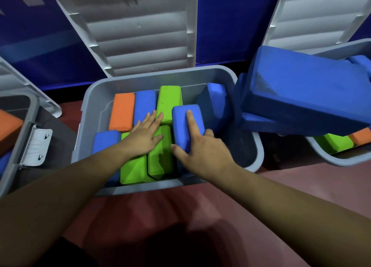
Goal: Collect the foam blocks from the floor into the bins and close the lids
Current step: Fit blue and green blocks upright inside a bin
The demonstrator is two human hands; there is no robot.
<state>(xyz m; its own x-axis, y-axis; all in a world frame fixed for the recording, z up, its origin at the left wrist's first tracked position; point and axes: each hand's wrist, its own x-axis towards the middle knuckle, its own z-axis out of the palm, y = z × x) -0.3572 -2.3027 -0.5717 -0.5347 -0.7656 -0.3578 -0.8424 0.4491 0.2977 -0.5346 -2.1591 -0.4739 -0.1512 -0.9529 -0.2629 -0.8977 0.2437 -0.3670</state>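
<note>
The right hand grips a blue block inside the middle bin. Its thumb sits on the block's near left corner, its forefinger lies straight along the top, and the other fingers curl round the right side, partly out of sight. The left hand lies flat with its fingers straight. It presses on the packed blocks just to the left, with its fingertips reaching a green block and a second blue one.

The coming move turns on the held block. Its long axis runs away from the person, parallel to its neighbours, and it rides higher than the green block beside the right thumb. To the right of the right hand is a dark gap in the bin, and beyond that a darker blue block leans against the far wall. The right hand is plainly the nearer one for seating the held block, probably down into that gap.

The lid stands raised beyond both hands.

Farther right, large blue blocks are piled across another bin, which the frame cuts off. A third bin, left of the left arm, is also cut off. The bottom of the middle bin is hidden, and only a strip of floor shows, blurred, with no blocks visible on it.
</note>
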